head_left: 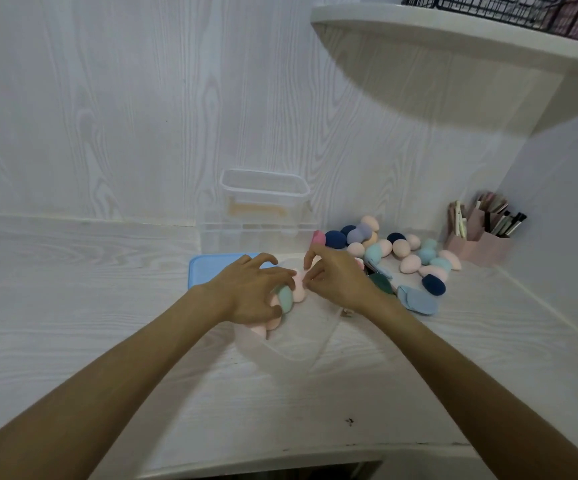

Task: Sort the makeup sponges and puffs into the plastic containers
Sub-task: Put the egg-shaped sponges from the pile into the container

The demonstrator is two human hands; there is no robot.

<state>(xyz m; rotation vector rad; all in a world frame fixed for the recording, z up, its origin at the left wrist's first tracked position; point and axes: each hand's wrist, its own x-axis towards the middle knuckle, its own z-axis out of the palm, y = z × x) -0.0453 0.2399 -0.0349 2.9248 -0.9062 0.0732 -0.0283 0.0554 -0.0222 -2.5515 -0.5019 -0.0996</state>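
Both hands work inside the near clear container (291, 344), the left hand (249, 292) curled over a mint sponge (285, 297), the right hand (336, 277) loosely pinching nothing I can make out; a careless nudge could roll packed pink sponges (299, 289) out, leaving the right pile (412, 252) unsorted.

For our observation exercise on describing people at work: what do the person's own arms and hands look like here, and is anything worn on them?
Both forearms are bare up to the bottom edge of the picture: no sleeves show. The left hand and right hand wear no gloves, and no watch, bracelet or ring can be seen on either. The fingers are slim with short nails, though the picture is too soft to show nail detail.
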